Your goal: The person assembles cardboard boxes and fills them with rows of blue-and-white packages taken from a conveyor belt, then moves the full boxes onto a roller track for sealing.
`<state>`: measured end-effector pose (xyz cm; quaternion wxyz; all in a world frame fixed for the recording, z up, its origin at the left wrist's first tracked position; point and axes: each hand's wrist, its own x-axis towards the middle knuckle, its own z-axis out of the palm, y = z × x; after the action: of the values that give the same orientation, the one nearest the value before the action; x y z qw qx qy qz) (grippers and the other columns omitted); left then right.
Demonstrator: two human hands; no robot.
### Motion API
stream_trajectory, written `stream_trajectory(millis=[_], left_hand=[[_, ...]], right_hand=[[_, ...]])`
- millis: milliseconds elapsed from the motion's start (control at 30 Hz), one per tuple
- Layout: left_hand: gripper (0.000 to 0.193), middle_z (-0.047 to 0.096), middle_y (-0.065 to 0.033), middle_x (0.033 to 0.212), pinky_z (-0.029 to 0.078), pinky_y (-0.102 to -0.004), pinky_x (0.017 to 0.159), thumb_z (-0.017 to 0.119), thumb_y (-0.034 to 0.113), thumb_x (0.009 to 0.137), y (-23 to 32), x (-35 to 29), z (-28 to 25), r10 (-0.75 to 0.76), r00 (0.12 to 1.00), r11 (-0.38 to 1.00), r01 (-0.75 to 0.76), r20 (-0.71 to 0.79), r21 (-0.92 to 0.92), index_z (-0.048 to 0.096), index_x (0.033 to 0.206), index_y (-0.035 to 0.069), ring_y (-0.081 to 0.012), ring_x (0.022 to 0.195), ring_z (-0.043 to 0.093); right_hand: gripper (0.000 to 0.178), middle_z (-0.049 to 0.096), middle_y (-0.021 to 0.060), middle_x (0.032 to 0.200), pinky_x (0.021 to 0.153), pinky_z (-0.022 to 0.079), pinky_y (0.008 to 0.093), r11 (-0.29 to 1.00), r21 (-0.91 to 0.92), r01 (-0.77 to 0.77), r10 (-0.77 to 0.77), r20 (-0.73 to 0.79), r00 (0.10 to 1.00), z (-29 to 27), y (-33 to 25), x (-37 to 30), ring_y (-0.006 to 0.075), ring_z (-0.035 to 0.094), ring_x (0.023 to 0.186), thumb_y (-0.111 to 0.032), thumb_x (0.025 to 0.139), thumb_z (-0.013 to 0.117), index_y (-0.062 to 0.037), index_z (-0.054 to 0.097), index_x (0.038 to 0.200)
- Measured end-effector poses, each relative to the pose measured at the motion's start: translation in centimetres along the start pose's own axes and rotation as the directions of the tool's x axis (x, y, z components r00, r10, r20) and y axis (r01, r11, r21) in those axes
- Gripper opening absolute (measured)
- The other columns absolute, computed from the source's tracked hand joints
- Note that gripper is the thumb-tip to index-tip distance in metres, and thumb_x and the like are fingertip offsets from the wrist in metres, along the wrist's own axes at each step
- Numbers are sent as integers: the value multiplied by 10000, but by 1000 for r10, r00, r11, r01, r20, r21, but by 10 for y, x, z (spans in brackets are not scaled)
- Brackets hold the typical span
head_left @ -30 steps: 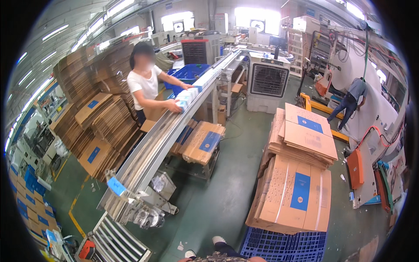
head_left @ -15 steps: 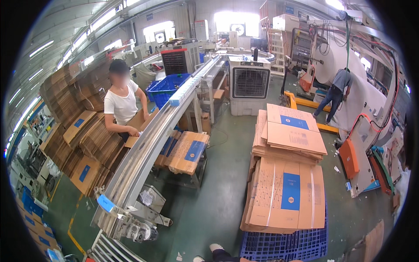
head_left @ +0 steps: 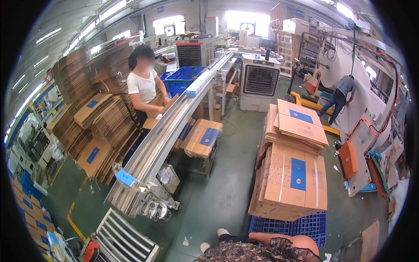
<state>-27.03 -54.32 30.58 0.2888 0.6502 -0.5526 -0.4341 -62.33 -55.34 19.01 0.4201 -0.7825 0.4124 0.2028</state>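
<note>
My right forearm (head_left: 275, 238) bends in front of my patterned shirt (head_left: 244, 252) at the lower edge. Its far end, my right hand (head_left: 255, 237), is small and lies against my dark trousers; its fingers cannot be made out. My left hand is outside the view. Closest to the right arm is a blue plastic pallet (head_left: 318, 227), bearing a strapped stack of flattened cardboard boxes (head_left: 279, 174) with blue panels. Looser flat boxes (head_left: 301, 124) lie on top of that stack. No contact between my arm and the cardboard shows.
A long conveyor (head_left: 161, 142) runs away on the left, with a slatted metal rack (head_left: 124, 238) at its near end. Behind it a person (head_left: 144, 87) handles cardboard beside tall carton stacks (head_left: 104, 118). Another person (head_left: 342, 94) bends by large white rolls. An air cooler (head_left: 260, 81) stands ahead.
The view has shifted, so the conveyor sits further right and the pallet stack higher. My shirt and right forearm have come into sight. The person behind the conveyor has turned slightly.
</note>
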Motion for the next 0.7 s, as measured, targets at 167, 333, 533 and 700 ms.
stream_trajectory(millis=[167, 333, 533, 700], left_hand=[[195, 669, -60, 853, 507, -318, 537, 572, 170, 931, -33, -28, -14, -49, 999, 999, 48, -12, -23, 642, 1082, 68, -170, 648, 623], [194, 672, -60, 854, 507, -318, 535, 570, 170, 935, -62, -41, -17, -116, 993, 993, 116, -7, -28, 642, 1082, 66, -170, 645, 626], [193, 675, -60, 854, 508, -317, 533, 568, 171, 938, -82, -44, -9, -173, 985, 984, 174, 25, -22, 642, 1082, 64, -171, 642, 628], [193, 677, -60, 854, 508, -317, 532, 567, 172, 941, -88, -42, -4, -199, 979, 980, 199, 44, -14, 642, 1081, 63, -171, 640, 631]], right_hand=[[278, 667, 212, 884, 677, 515, 486, 998, -60, -15, 18, 41, 999, 4, -12, -7, 387, 647, 768, -274, 807, 604, -50, 638, 967], [258, 667, 213, 875, 674, 514, 488, 997, -73, -29, 34, 70, 997, 9, -18, -7, 388, 646, 766, -272, 811, 601, -51, 646, 937], [240, 667, 216, 864, 671, 512, 489, 998, -61, -30, 36, 102, 994, 19, -22, -7, 390, 646, 764, -268, 815, 597, -52, 655, 901], [229, 667, 217, 854, 668, 510, 491, 998, -68, -11, 19, 118, 993, 25, -26, -6, 391, 645, 762, -266, 818, 593, -54, 663, 871]])
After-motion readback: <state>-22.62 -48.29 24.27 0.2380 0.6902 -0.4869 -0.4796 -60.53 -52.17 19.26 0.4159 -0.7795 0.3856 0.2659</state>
